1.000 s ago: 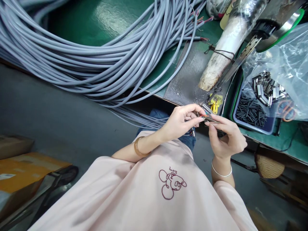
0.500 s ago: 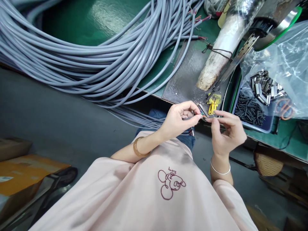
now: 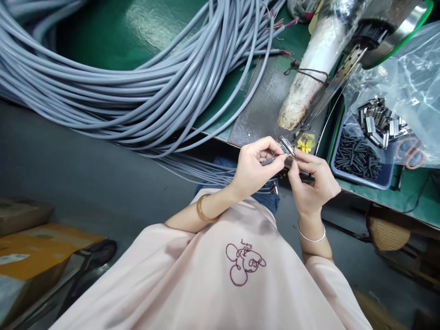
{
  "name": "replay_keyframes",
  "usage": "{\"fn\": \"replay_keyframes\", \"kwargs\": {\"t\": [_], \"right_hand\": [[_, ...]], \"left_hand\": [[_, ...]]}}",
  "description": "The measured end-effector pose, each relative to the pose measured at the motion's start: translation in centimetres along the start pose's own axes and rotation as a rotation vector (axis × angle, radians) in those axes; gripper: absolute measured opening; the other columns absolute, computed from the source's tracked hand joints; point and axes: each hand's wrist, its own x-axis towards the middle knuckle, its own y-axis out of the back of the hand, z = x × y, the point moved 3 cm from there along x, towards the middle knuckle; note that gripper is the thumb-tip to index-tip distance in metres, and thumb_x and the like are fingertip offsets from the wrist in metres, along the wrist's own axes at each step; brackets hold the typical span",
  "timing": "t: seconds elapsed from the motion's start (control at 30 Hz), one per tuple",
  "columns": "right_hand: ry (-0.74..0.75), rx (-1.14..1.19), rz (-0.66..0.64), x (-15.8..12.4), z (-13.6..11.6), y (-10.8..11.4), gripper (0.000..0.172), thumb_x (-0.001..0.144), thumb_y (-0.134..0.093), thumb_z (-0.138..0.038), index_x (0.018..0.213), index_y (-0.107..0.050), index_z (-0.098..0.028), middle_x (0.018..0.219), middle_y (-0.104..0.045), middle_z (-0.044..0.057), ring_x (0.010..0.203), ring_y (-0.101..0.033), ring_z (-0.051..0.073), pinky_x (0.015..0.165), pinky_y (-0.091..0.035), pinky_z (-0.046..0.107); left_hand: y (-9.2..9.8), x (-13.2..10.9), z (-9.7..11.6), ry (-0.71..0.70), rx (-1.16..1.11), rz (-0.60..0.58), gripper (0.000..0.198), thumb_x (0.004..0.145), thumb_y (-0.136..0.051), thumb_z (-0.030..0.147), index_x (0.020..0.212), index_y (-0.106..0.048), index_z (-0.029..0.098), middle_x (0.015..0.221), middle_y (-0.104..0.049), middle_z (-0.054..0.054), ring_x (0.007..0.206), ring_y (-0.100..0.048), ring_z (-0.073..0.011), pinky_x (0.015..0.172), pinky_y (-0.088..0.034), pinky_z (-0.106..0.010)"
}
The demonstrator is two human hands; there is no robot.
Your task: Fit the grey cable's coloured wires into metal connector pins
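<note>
I have the left hand pinching thin coloured wires beside the connector, by the desk's edge. The right hand's grip is nearly closed; from here I cannot tell on what. I judge this wire positioning, next calling for steady alignment.

The connector is silver, the cables blue-grey, the bench green, the tray blue; a maroon cartoon-mouse outline patterns the pale pink top.

An orange-topped carton sits lower left, a woven seat right.
</note>
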Motion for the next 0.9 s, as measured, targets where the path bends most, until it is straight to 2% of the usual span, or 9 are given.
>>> {"fn": "replay_keyframes", "kwargs": {"t": [0.2,0.57,0.67,0.77,0.9], "right_hand": [[0.003,-0.002,-0.026,0.7,-0.1,-0.2,0.017,0.084,-0.072,-0.01,0.089,-0.063,-0.023,0.102,-0.079,0.001,0.092,-0.077,0.018,0.08,-0.063,0.031],[-0.034,0.043,-0.029,1.4,0.1,-0.2,0.016,0.085,-0.073,-0.01,0.09,-0.066,-0.023,0.099,-0.079,0.0,0.09,-0.077,0.018,0.079,-0.063,0.033],[-0.053,0.062,-0.025,1.4,0.3,0.2,0.015,0.085,-0.072,-0.01,0.092,-0.067,-0.023,0.096,-0.077,0.0,0.088,-0.075,0.017,0.078,-0.062,0.032],[-0.026,0.012,-0.024,1.2,0.5,0.9,0.017,0.085,-0.074,-0.013,0.097,-0.07,-0.025,0.088,-0.072,-0.001,0.079,-0.07,0.014,0.071,-0.058,0.028],[0.071,-0.068,-0.168,0.9,0.3,1.3,0.022,0.087,-0.074,-0.016,0.105,-0.069,-0.028,0.085,-0.068,-0.003,0.073,-0.065,0.011,0.065,-0.052,0.024]], "left_hand": [[-0.1,0.7,0.7,-0.067,0.063,0.076,0.014,0.079,-0.069,0.014,0.071,-0.057,0.017,0.072,-0.059,0.001,0.06,-0.052,-0.0059,0.056,-0.044,-0.019],[-0.3,1.0,1.4,-0.073,0.088,0.089,0.015,0.078,-0.068,0.013,0.071,-0.055,0.017,0.07,-0.057,0.003,0.058,-0.05,-0.0054,0.054,-0.042,-0.019],[-0.2,1.0,1.1,0.004,0.012,0.025,0.016,0.079,-0.071,0.018,0.072,-0.056,0.017,0.069,-0.058,0.002,0.055,-0.05,-0.0045,0.05,-0.041,-0.019],[-0.1,0.9,0.6,0.124,-0.12,-0.085,0.017,0.08,-0.073,0.024,0.075,-0.058,0.017,0.067,-0.059,0.003,0.049,-0.05,-0.0032,0.045,-0.039,-0.017],[0.1,0.7,0.0,0.218,-0.225,-0.178,0.02,0.078,-0.077,0.024,0.075,-0.059,0.016,0.063,-0.06,0.003,0.047,-0.051,-0.0029,0.045,-0.04,-0.016]]}}
